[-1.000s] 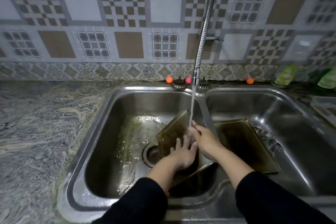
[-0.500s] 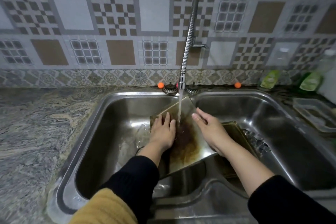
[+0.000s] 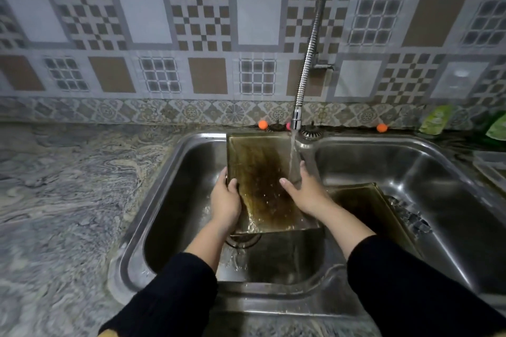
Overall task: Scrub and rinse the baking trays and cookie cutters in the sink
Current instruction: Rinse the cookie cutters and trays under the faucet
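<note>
Rinsing a stained baking tray (image 3: 262,172) under the running tap (image 3: 297,117)

Left hand (image 3: 225,201) grips the tray's left edge; right hand (image 3: 306,191) lies flat, released, on its face. Tray tilts over the left sink (image 3: 175,200) basin: better to keep that slope and sweep the stream across the brown patch.

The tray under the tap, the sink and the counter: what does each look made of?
Tray: likely metal, thin with a folded rim, dull and brown-stained; under the stains it could be coated. Sink: stainless steel by its look, brushed grey with bright reflections. Counter: polished stone or a stone-look surface, with swirling grey and cream veins.
</note>
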